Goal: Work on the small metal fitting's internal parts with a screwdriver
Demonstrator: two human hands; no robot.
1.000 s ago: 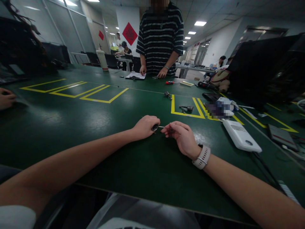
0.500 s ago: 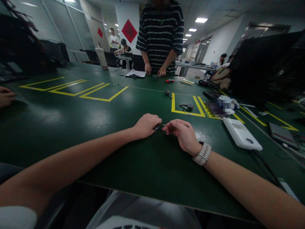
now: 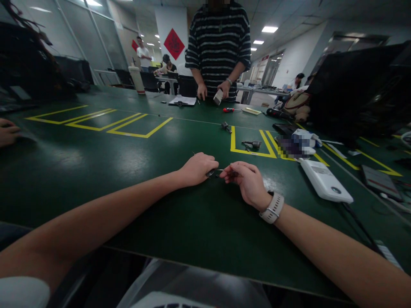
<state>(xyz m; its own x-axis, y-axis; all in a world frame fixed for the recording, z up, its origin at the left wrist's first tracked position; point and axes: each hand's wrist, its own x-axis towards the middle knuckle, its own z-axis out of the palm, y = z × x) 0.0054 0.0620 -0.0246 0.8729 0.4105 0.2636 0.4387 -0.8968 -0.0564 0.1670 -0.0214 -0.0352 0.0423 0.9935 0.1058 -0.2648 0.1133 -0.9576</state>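
Note:
Both hands meet low over the green table point(image 3: 180, 222), a small gap between them. My left hand point(image 3: 198, 169) is closed, palm down, around a small dark object with a shiny rounded edge point(image 3: 210, 173). A thin tip pokes out behind the knuckles, and most of the piece is hidden. My right hand point(image 3: 245, 182), with a pale watch strap point(image 3: 272, 207) at the wrist, pinches a thin metallic sliver point(image 3: 221, 170) pointing toward the left hand. Between the fingertips lies a tiny dark bit point(image 3: 217, 175), too small to name.
Beyond my hands lie two dark metal parts with shafts point(image 3: 255, 144) point(image 3: 226, 126) near yellow tape. A red-handled screwdriver point(image 3: 228, 110) and a clipboard point(image 3: 183, 100) are farther back. A white power bank point(image 3: 326, 179) with a cable is on the right. A person point(image 3: 218, 51) stands opposite.
My hands have barely moved; the tiny dark bit now shows apart from the right fingertips. The person opposite has lifted a small flat item off the table.

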